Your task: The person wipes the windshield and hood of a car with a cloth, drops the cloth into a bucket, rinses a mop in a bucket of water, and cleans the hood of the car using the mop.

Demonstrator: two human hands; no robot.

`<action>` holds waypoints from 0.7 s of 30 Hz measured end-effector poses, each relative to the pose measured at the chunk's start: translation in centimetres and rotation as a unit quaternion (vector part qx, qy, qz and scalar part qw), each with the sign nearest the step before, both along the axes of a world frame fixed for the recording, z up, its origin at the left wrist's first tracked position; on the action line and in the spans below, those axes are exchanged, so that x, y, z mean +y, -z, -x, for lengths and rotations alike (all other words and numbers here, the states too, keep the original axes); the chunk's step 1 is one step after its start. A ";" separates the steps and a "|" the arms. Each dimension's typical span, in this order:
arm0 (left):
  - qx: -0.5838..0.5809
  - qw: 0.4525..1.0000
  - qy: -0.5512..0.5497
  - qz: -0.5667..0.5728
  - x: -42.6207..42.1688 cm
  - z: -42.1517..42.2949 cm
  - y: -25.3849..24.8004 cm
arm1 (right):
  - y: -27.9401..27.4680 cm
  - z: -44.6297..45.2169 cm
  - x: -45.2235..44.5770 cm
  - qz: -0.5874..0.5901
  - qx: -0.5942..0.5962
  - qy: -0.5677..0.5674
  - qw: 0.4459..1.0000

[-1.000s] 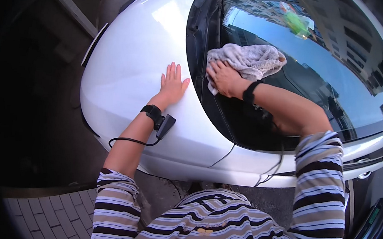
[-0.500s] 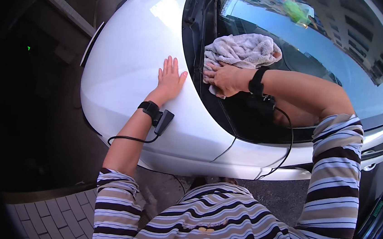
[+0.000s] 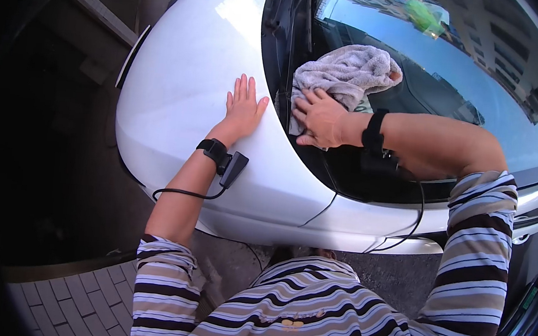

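My left hand (image 3: 246,109) lies flat on the white hood (image 3: 180,90) of a car, its fingers stretched out and holding nothing. A crumpled grey towel (image 3: 354,70) is bunched at the lower corner of the windshield (image 3: 429,92), beside the black wiper trim. Bent over the near part of this towel, my right hand (image 3: 324,117) presses it down against the glass. The thumb is toward me, and folds of cloth hide what lies under the palm. Each wrist wears a black strap with a small device and a cable.
A wiper arm (image 3: 309,18) runs along the windshield's base. Behind the glass or reflected in it is a bright green object (image 3: 423,18). The car's side edge passes just in front of my body. Grey paving bricks (image 3: 78,298) lie at the lower left.
My right hand has shifted slightly toward me and right, its fingers now higher on the towel. The towel's near folds have moved. My left hand stays in place on the hood.
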State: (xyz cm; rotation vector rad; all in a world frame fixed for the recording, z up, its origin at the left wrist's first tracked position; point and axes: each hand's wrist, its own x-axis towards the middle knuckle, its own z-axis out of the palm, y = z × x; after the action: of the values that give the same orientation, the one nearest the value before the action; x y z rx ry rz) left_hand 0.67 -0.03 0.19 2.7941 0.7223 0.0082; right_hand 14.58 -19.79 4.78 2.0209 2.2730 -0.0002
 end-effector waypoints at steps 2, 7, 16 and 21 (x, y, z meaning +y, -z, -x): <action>0.017 1.000 -0.007 -0.013 -0.1 -0.2 0.1 | 0.1 -0.6 1.1 0.095 -0.001 -0.023 0.995; 0.044 0.986 0.110 -0.120 -1.6 -0.6 -4.2 | 1.9 -0.9 1.5 0.084 -0.027 -0.012 0.996; 0.128 0.927 0.335 -0.112 2.5 -5.8 -7.0 | 2.0 0.0 1.3 0.080 -0.051 -0.008 0.995; 0.268 0.869 0.372 -0.187 1.7 -6.8 -5.6 | 1.4 0.1 0.9 0.112 -0.042 -0.033 0.992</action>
State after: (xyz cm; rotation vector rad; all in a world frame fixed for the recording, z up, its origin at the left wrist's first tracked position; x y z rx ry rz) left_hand 7.46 1.70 5.82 3.2735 -0.3695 -0.8816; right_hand 14.46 -18.86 3.36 1.7993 2.1772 -0.1556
